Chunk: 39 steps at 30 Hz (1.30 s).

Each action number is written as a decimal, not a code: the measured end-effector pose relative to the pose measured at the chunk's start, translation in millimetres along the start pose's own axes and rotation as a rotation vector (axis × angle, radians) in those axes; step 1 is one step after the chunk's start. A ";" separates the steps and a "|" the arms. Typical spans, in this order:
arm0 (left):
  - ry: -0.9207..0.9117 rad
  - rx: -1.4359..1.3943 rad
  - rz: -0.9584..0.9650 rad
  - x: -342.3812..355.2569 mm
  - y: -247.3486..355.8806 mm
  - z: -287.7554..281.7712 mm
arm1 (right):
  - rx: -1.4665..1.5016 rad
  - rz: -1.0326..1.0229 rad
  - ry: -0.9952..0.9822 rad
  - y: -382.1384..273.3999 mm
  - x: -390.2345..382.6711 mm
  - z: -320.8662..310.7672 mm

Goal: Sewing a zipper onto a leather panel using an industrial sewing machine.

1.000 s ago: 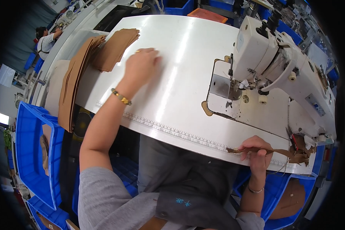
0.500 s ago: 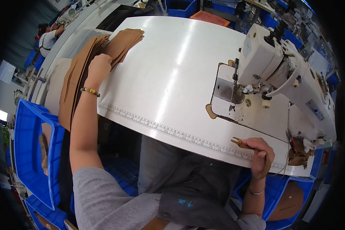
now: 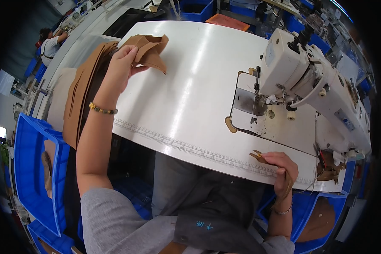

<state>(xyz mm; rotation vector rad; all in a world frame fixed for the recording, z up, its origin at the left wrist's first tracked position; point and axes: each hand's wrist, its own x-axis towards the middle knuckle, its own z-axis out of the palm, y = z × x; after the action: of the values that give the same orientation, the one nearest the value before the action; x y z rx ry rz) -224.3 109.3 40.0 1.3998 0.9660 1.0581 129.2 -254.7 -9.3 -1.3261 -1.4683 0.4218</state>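
My left hand (image 3: pixel 122 70) pinches the edge of a brown cut piece (image 3: pixel 153 54), which looks like leather or thick fabric. The piece bends upward over the far left of the white table. Under and beside that wrist lies a stack of long brown pieces (image 3: pixel 84 91) along the table's left edge. Near the front right edge, my right hand (image 3: pixel 284 168) is closed around what look like small brown thread snips (image 3: pixel 256 155). Their two tips point left, above the printed ruler (image 3: pixel 190 148); the palm hides the rest.
A white sewing machine (image 3: pixel 290 67) stands at the right of the white table (image 3: pixel 165 97). Brown scraps (image 3: pixel 328 171) lie by its base. Blue bins (image 3: pixel 38 165) flank me on the left and a blue bin (image 3: pixel 302 220) on the right. Another person (image 3: pixel 51 45) works at far left.
My left hand has moved right and turned, lifting and bending a brown piece from the far-left stack. My right hand keeps its hold, almost unmoved.
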 end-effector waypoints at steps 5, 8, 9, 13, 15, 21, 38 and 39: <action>-0.318 -0.543 -0.537 -103.9 -16.4 38.6 | -0.255 -0.204 -0.097 0.6 3.5 1.0; -0.401 -0.571 -0.767 -157.6 -24.9 61.4 | -0.509 -0.346 -0.221 0.6 12.1 0.0; -0.410 -0.584 -0.790 -167.3 -24.0 66.0 | -0.538 -0.362 -0.289 0.8 16.0 0.2; -0.470 -0.459 -0.869 -175.2 -11.9 80.8 | -0.635 -0.385 -0.398 4.6 31.4 7.9; -0.469 -0.307 -0.894 -170.8 -3.4 84.5 | -0.689 -0.421 -0.412 8.9 38.5 13.4; -0.678 0.869 -0.048 -161.9 1.1 104.7 | -0.733 -0.506 -0.453 16.9 50.0 9.0; -0.768 1.086 0.603 -111.0 -26.0 215.9 | -0.710 -0.566 -0.308 57.2 76.5 3.9; -0.756 1.043 0.597 -107.6 -28.0 217.8 | -0.734 -0.521 -0.347 54.5 74.8 0.4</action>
<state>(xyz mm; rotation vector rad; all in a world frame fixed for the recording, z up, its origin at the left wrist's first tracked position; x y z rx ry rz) -44.2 -50.7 -2.1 2.7941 0.4974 0.2495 169.4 -172.0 -19.2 -1.3748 -2.3151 -0.2799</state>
